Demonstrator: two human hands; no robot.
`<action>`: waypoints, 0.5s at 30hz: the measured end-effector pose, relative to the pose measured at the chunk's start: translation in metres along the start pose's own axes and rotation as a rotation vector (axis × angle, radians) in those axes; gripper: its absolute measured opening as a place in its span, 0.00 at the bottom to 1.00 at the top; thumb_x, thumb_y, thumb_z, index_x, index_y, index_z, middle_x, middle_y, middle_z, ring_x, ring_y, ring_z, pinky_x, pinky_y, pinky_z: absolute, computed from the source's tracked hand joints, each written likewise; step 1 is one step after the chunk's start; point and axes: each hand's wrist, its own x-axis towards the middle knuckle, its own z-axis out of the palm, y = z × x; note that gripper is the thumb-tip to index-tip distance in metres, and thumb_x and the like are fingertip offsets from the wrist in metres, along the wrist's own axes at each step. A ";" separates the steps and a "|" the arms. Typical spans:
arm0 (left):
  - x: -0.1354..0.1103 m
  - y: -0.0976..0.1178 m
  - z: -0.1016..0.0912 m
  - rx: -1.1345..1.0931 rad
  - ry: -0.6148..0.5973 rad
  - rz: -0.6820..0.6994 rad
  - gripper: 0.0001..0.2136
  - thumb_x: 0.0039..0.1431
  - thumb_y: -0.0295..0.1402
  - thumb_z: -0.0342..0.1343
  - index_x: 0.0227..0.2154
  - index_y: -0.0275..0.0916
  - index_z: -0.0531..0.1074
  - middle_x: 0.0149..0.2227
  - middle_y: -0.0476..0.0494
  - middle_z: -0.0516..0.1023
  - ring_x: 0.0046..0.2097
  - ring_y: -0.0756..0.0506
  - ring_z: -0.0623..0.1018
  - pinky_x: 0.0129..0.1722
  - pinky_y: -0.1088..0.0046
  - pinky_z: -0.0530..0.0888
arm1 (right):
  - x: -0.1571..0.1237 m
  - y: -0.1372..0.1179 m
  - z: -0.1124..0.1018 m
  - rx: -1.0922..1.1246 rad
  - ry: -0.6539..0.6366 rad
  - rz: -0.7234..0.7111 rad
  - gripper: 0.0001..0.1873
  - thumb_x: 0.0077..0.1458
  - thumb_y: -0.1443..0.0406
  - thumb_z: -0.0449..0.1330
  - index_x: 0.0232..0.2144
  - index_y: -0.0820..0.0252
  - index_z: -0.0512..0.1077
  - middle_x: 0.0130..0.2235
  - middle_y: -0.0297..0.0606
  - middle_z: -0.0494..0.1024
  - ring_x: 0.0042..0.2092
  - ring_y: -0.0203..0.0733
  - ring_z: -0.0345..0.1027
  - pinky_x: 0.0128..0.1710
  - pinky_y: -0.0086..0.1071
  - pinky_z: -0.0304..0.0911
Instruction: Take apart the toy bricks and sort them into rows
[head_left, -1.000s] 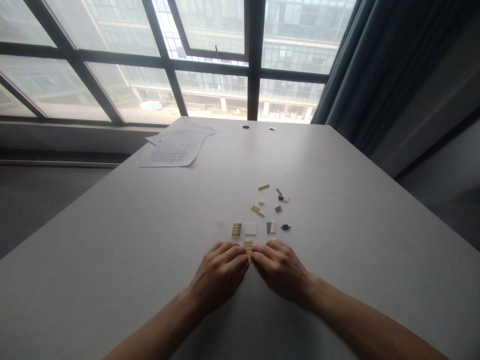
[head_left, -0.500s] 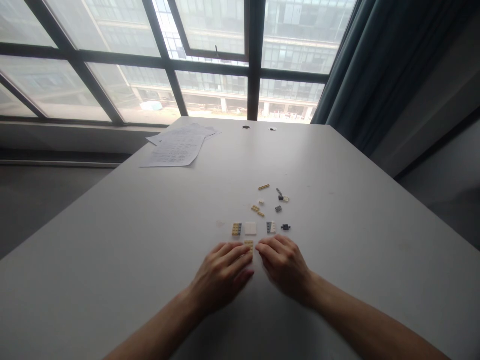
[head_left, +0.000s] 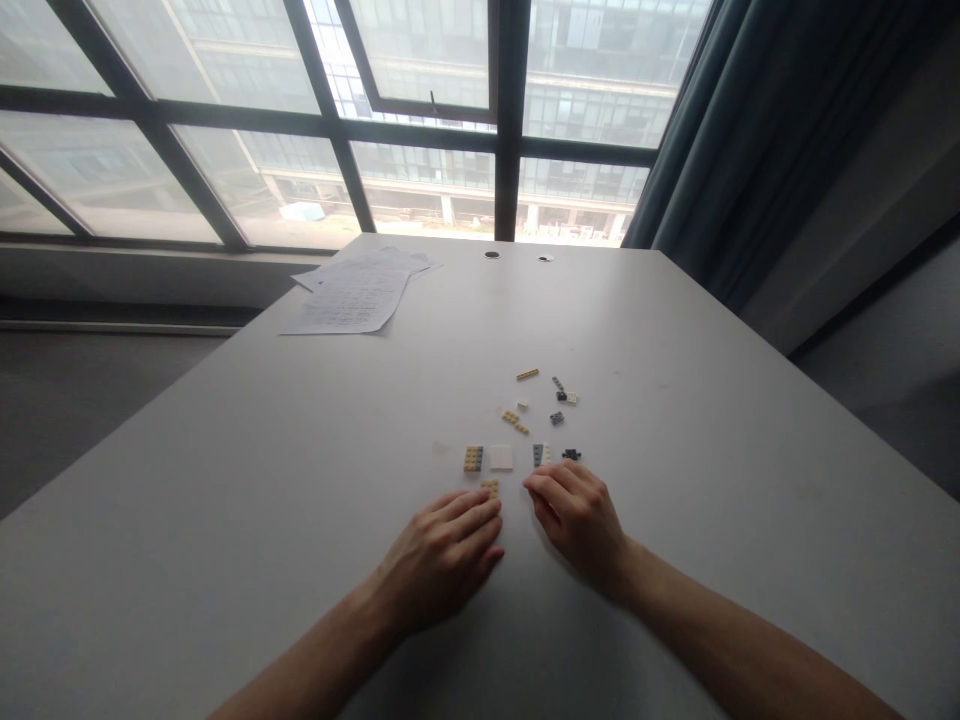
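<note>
My left hand (head_left: 446, 555) lies flat on the white table (head_left: 285, 480), fingers stretched out, fingertips touching a small tan studded plate (head_left: 490, 487). My right hand (head_left: 577, 515) rests beside it with fingers loosely curled and nothing visible in them. Its fingertips are just short of a grey-and-white plate (head_left: 541, 454). A row of pieces lies right beyond both hands: a tan-and-grey plate (head_left: 473, 458), a white flat tile (head_left: 501, 457) and a small black piece (head_left: 571, 454).
Several more small bricks are scattered farther out, among them a tan strip (head_left: 527, 374) and a tan plate (head_left: 515, 420). Sheets of paper (head_left: 349, 295) lie at the far left. Two cable holes (head_left: 492, 254) sit near the far edge below the window. A dark curtain (head_left: 750, 150) hangs at right.
Both hands pinched the tan plate together a second ago. My right hand has let go and moved up and right toward the grey-and-white plate. My left hand has flattened beside the tan plate.
</note>
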 end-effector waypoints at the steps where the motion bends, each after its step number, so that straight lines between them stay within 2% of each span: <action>1: 0.000 0.000 0.000 0.006 0.005 0.000 0.09 0.62 0.29 0.52 0.43 0.37 0.73 0.45 0.41 0.80 0.49 0.41 0.78 0.50 0.62 0.75 | 0.000 0.000 0.000 0.003 0.000 0.000 0.08 0.59 0.73 0.55 0.35 0.60 0.73 0.34 0.39 0.78 0.37 0.42 0.68 0.40 0.35 0.64; 15: 0.000 -0.002 -0.005 0.044 0.063 -0.031 0.06 0.61 0.29 0.53 0.39 0.37 0.74 0.41 0.42 0.80 0.44 0.43 0.79 0.45 0.64 0.76 | -0.001 0.000 -0.002 -0.003 0.005 0.009 0.08 0.58 0.73 0.55 0.35 0.59 0.73 0.34 0.39 0.77 0.36 0.42 0.68 0.39 0.35 0.64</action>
